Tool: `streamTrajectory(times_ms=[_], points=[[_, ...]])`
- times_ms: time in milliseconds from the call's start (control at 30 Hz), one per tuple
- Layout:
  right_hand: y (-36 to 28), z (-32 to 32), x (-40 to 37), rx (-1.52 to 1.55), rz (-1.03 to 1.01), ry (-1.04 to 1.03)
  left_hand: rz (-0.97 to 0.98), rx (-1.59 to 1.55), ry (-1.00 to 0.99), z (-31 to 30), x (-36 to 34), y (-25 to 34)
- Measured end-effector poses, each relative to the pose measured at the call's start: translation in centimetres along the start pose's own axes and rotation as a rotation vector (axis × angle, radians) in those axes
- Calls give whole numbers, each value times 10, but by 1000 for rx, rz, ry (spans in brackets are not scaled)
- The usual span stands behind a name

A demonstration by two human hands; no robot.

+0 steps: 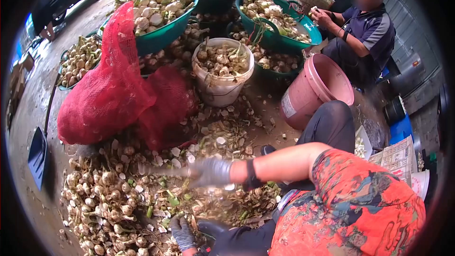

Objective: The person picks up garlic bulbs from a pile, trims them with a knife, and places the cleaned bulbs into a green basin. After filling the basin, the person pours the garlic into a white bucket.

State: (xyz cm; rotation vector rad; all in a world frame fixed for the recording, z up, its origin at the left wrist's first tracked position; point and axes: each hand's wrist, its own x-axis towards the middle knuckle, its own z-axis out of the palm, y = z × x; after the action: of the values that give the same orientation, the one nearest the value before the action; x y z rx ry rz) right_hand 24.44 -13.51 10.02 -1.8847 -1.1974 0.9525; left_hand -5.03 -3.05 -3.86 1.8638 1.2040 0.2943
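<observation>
A worker's gloved right hand (211, 173), blurred, clasps a long, indistinct tool (163, 170) over scattered peelings (208, 206). The gloved left hand (182, 233) is low beside a heap of garlic bulbs (104, 201), which spreads just past its fingers; whether it grasps one cannot be told. A red mesh sack (106, 104) slumps beside the heap, near a white bucket (218, 92).

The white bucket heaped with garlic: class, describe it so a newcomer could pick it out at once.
Find the tall red mesh sack and the pink bucket. Between them stands the white bucket, full of garlic bulbs. Its pale wall sets it apart from the green tubs behind.
</observation>
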Motion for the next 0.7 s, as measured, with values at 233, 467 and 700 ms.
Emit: streamTrajectory(times_ms=[233,467,700], points=[[-33,29,-6,88,182,-98,56,-438,-525,-4,4,112],[-2,-143,2,-276,-177,806,33,-392,-156,-35,-3,68],[87,-289,20,-311,372,1204,-18,-7,16,-64,-51,43]])
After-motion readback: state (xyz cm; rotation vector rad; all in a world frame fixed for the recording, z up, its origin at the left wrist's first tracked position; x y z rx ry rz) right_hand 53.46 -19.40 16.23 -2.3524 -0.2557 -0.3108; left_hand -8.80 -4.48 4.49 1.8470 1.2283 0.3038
